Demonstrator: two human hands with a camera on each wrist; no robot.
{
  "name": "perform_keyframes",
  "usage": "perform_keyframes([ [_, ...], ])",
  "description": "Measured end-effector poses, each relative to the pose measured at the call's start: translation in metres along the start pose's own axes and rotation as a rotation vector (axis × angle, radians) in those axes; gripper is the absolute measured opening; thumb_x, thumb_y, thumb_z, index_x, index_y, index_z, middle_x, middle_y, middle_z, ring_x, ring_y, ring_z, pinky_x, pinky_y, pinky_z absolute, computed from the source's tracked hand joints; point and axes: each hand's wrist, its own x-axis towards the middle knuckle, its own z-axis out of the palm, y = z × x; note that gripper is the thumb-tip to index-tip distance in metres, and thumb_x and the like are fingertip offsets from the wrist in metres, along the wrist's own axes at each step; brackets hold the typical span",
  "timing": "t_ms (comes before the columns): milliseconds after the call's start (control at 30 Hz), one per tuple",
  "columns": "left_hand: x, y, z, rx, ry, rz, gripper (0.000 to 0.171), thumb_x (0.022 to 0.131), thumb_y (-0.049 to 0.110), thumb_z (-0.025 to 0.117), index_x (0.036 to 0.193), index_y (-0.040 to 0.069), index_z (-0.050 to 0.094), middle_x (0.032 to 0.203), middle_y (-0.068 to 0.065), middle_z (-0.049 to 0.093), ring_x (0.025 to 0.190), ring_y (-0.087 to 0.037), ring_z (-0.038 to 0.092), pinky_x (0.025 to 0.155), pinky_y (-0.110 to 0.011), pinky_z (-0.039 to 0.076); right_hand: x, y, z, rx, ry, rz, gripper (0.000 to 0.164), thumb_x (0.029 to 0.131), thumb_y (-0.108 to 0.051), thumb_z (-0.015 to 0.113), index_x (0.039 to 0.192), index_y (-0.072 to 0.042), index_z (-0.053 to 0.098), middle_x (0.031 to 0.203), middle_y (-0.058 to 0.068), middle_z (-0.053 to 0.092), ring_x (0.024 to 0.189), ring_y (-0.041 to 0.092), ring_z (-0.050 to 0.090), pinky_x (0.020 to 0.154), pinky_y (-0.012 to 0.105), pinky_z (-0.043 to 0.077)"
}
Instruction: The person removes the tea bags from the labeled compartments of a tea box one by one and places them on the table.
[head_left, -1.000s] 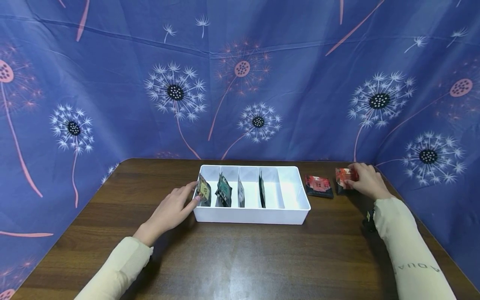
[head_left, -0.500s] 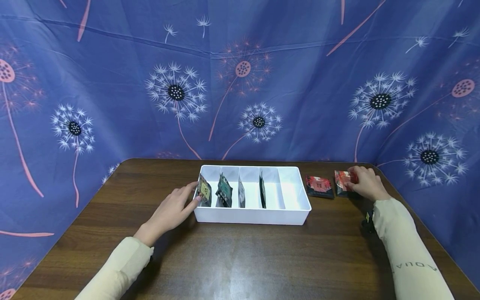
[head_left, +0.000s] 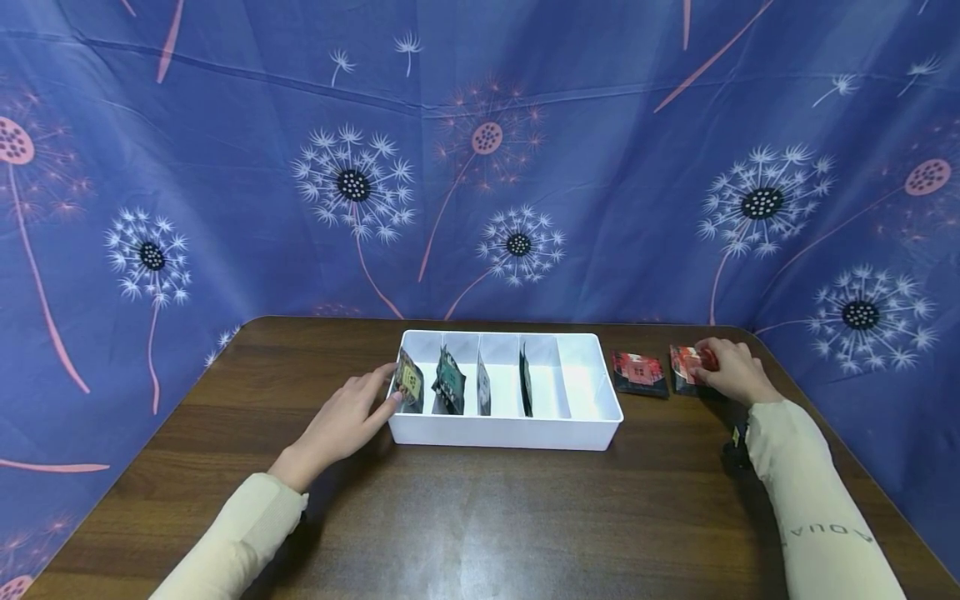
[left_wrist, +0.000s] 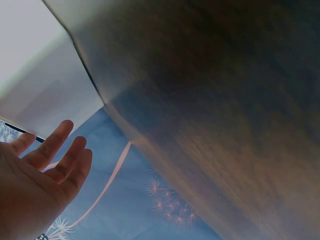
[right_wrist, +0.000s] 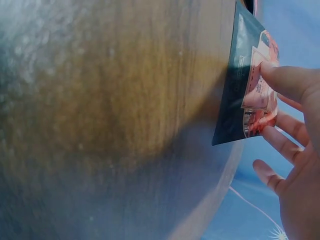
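Observation:
My right hand (head_left: pixel 733 371) pinches a red and black sachet (head_left: pixel 684 367) near the table's right edge. In the right wrist view the thumb lies across the printed face of that sachet (right_wrist: pixel 242 75), with fingers at its far edge. A second red and black sachet (head_left: pixel 638 372) lies flat to its left. My left hand (head_left: pixel 341 421) rests against the left end of a white divided box (head_left: pixel 498 432), thumb at the rim, fingers loosely extended. Inside the box stand a yellow-labelled sachet (head_left: pixel 409 383), a green one (head_left: pixel 448 383), a pale one (head_left: pixel 483 388) and a dark one (head_left: pixel 525 383).
The brown wooden table (head_left: pixel 480 517) runs under everything, its back edge right behind the box. A blue dandelion-print cloth (head_left: pixel 600 150) hangs behind and at both sides. The box's rightmost compartment (head_left: pixel 585 379) holds no sachet.
My right hand has come slightly nearer along with the sachet, whose top edge now sits lower. My left hand and the box stay in place.

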Motion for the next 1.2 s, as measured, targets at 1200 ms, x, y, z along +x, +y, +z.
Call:
perform_keyframes([
  [1200,0.001,0.001,-0.001,0.003,-0.005,0.001,0.056,0.094,0.05,0.038,0.14,0.019,0.034,0.131,-0.007,0.052,0.114,-0.029,0.051,0.094,-0.048,0.04,-0.003,-0.039,-0.015,0.003,0.007,-0.173,0.043,0.088,-0.025,0.059,0.122,-0.001,0.049,0.125,0.026,0.045,0.11,0.045,0.037,0.081,0.06,0.028],
])
